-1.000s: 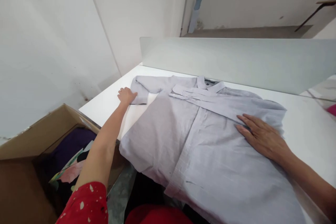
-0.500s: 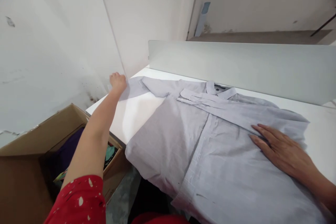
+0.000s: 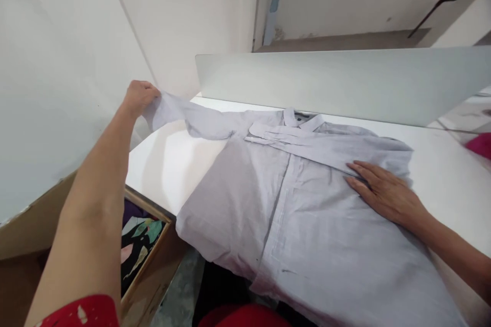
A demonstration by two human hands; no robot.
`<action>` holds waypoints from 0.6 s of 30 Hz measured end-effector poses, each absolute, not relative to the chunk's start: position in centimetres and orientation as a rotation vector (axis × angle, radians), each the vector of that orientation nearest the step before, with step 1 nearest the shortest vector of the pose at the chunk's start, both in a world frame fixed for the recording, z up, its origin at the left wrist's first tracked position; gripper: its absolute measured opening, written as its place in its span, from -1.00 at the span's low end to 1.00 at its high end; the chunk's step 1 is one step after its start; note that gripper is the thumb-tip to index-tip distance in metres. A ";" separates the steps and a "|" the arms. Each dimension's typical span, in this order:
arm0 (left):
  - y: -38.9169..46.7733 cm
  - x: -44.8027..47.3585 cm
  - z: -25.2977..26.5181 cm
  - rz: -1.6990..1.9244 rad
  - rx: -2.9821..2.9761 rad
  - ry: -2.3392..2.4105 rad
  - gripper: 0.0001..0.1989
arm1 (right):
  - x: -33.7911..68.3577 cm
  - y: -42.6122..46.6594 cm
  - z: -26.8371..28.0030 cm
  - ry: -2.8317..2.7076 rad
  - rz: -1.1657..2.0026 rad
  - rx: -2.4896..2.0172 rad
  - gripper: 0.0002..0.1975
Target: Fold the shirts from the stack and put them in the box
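Observation:
A light grey button-up shirt lies front up across the white table, its collar toward the back panel. One sleeve is folded across the chest, its cuff near the collar. My left hand is closed on the end of the other sleeve and holds it raised off the table at the left. Between hand and shoulder that sleeve hangs in a slack line. On the right, my right hand lies flat on the shirt, fingers stretched over the edge of the folded sleeve.
The white table reaches a low pale panel at the back. Below its left edge stands a cardboard box holding patterned cloth. A wall rises at the left. Something magenta shows at the right edge.
My left hand has lifted the sleeve end up and to the left, off the table. My right hand stays flat on the folded sleeve. The view has turned rightward.

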State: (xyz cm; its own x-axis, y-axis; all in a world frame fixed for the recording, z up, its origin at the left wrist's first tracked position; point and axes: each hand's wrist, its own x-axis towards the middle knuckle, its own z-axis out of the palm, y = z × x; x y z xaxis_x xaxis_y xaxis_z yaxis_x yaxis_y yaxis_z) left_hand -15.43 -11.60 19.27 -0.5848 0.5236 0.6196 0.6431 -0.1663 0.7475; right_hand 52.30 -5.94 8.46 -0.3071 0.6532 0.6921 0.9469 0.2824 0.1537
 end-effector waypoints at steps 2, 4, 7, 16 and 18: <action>-12.1 -14.6 19.7 -2.092 -1.402 -1.859 -0.84 | 51.9 -6.5 8.6 -2.051 -0.795 -1.442 -0.29; -12.5 -13.5 20.3 -2.221 -1.421 -1.796 -0.83 | 51.2 -7.1 8.9 -2.035 -0.866 -1.445 -0.30; -12.9 -11.9 21.4 -2.357 -1.469 -1.683 -0.79 | 48.8 -7.7 10.0 -2.031 -0.993 -1.357 -0.33; -15.0 -8.8 23.4 -2.387 -1.675 -1.524 -0.75 | 33.4 -2.1 14.5 -2.380 -0.844 -1.052 -0.42; -15.6 -8.6 23.4 -2.327 -1.683 -1.532 -0.71 | 30.3 -0.8 14.8 -2.417 -0.800 -1.110 -0.43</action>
